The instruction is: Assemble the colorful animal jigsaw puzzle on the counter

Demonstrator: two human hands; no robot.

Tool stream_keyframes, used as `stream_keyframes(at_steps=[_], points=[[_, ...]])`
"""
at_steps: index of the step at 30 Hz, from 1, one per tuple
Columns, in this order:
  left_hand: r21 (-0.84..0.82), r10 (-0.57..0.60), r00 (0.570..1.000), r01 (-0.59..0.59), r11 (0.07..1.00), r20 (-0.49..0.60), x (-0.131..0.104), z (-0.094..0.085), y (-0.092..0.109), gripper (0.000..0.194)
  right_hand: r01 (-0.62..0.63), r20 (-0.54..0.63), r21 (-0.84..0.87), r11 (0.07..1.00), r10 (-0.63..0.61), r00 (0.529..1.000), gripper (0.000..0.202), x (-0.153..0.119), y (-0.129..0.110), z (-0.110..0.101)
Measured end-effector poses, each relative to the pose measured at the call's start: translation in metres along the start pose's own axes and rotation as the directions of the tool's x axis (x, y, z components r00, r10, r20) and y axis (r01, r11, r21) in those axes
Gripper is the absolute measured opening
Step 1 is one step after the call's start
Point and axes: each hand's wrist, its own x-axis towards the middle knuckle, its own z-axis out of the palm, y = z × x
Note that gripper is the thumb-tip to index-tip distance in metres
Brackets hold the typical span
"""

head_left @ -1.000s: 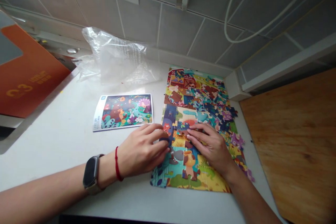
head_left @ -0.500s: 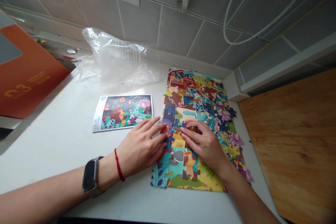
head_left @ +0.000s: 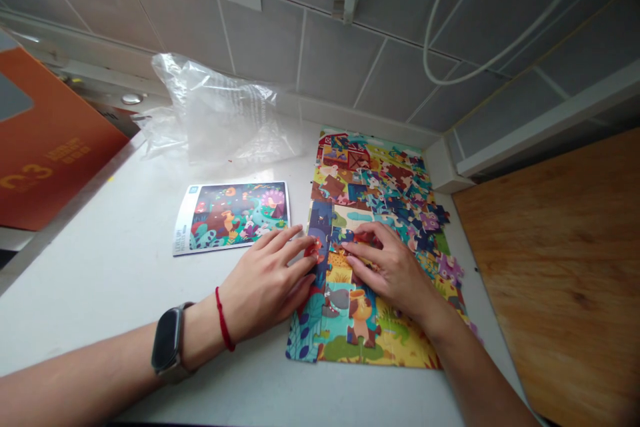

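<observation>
Nearest: left wrist, dark-faced watch [head_left: 167, 340] and red cord [head_left: 224, 319]. Just beyond, joined puzzle pieces [head_left: 363, 317] lie flat on the worktop [head_left: 235, 393], dog picture upright to the wearer; probably set so for easy reading.

Left hand [head_left: 273, 277]: palm down across the puzzle's left edge, fingers slightly spread, tips on a dark blue part with a red figure. Reads as a steadying touch, to stop the pieces from sliding.

Right hand [head_left: 397, 270]: fingers bent, tips gathered at a blue piece [head_left: 341, 235] in the puzzle's middle. Cannot tell whether they pinch it or only press; the downward angle would suit pressing.

Farther up, loose pieces [head_left: 400, 197] overlap on a printed farm scene, some past its right edge; presumably kept there within right-hand reach. Left of the puzzle, a picture card [head_left: 235, 213] faces the wearer, likely for looking at. Wooden board [head_left: 555, 247] at far right. Beyond the card, a crumpled clear bag [head_left: 225, 120], seemingly pushed aside against the tiled wall [head_left: 340, 53].
</observation>
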Motion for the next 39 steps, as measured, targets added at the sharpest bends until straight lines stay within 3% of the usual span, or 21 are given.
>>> stream_keyframes(at_steps=[7,19,26,32,39], points=[[0.010,-0.001,1.000,0.001,1.000,0.006,0.000,0.001,0.000,0.025,0.058,0.062,0.018,0.998,-0.059,0.996,0.032,0.004,0.001,0.009],[-0.014,0.002,1.000,-0.002,1.000,-0.002,-0.001,0.002,-0.001,0.025,0.025,0.064,-0.021,0.999,-0.023,0.998,0.033,0.002,-0.003,0.009],[-0.003,0.008,1.000,-0.008,1.000,-0.006,-0.001,0.001,-0.001,0.025,0.006,0.017,0.026,1.000,-0.006,1.000,0.029,0.003,-0.005,0.012],[0.003,0.020,1.000,-0.020,1.000,-0.015,0.000,0.000,-0.001,0.026,-0.110,-0.049,0.071,0.991,0.114,0.992,0.041,0.002,-0.003,0.010],[0.020,0.020,1.000,-0.019,1.000,-0.023,0.001,0.000,-0.001,0.028,-0.099,-0.079,0.122,0.988,0.109,0.991,0.033,0.002,-0.002,0.010]])
